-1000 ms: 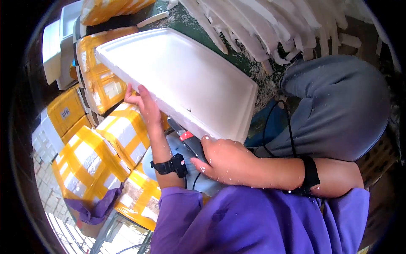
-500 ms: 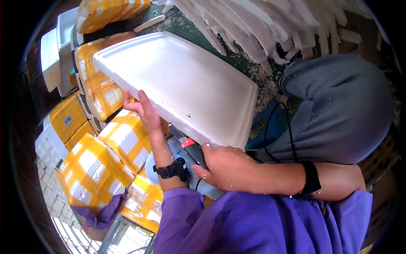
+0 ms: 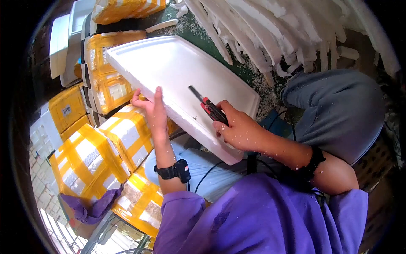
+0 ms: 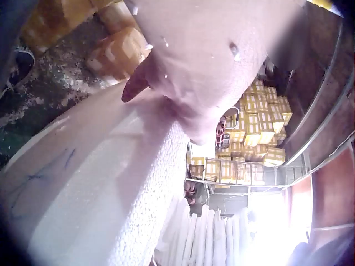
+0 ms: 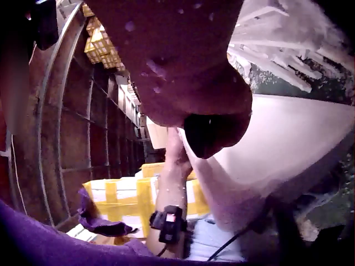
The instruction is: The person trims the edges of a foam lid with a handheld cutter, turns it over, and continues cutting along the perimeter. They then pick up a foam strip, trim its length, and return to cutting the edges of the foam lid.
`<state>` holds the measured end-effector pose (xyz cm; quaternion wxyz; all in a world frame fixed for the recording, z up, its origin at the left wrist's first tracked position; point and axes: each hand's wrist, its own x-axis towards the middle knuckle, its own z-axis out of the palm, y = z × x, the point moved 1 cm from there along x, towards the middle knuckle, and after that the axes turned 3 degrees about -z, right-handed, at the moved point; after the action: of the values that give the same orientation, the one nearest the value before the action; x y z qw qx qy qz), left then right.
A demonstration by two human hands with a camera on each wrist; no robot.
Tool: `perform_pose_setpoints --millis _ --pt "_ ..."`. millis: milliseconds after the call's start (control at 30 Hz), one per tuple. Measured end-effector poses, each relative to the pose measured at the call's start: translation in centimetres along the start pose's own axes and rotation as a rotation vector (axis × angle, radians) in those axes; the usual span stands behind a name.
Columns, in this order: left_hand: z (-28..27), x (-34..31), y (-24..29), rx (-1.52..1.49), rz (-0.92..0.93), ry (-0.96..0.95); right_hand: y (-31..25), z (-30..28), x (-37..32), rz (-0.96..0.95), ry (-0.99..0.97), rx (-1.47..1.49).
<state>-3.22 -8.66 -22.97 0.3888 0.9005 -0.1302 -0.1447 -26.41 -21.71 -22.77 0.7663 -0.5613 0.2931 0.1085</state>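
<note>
A white foam lid (image 3: 186,70) with a raised rim lies tilted over the person's lap. The left hand (image 3: 155,114) grips its near long edge, thumb on the upper face; in the left wrist view that hand (image 4: 188,83) is on the rough foam edge (image 4: 150,194). Fingers of the right hand (image 3: 239,129) are curled round a black and red cutter (image 3: 213,111), its tip over the lid's face. The right wrist view shows the right hand (image 5: 188,83) with the dark handle (image 5: 205,136) above the lid (image 5: 266,138).
Taped foam boxes (image 3: 89,158) are stacked on the left, a purple cloth (image 3: 93,207) on them. Long foam strips (image 3: 262,38) are heaped at the back right, with white crumbs on the green floor. A black cable (image 3: 207,173) crosses the lap.
The right hand and cutter have moved from beneath the lid's near edge up over its face. The lid's near right corner is now uncovered. The left hand keeps its hold.
</note>
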Motion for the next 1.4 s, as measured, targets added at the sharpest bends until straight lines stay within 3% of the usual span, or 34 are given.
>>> perform_pose_setpoints --millis 33,133,500,600,700,900,1100,1400 --pt "0.1 -0.1 0.4 0.054 0.012 0.006 0.6 0.3 0.4 -0.022 0.009 0.009" --pt "-0.1 -1.0 2.2 -0.202 -0.042 -0.062 1.3 0.1 1.5 -0.065 0.057 -0.065" --pt "-7.8 0.5 3.2 -0.347 -0.101 0.128 -2.5 -0.7 0.6 -0.113 0.087 -0.337" --pt "-9.0 0.5 2.3 -0.412 -0.074 0.11 -1.1 -0.2 1.0 -0.26 -0.08 -0.278" --pt "-8.5 -0.5 3.9 -0.363 -0.101 0.119 -2.6 -0.1 0.1 -0.431 -0.105 -0.643" --pt "-7.4 -1.1 4.2 -0.385 -0.165 0.096 -2.6 1.0 0.2 -0.624 -0.075 -0.779" --pt "-7.5 -1.2 3.8 -0.412 -0.159 0.019 -3.0 1.5 0.9 -0.601 -0.123 -0.937" --pt "-7.3 -0.3 2.1 -0.454 -0.107 -0.038 -2.0 2.4 2.0 -0.607 -0.12 -0.939"
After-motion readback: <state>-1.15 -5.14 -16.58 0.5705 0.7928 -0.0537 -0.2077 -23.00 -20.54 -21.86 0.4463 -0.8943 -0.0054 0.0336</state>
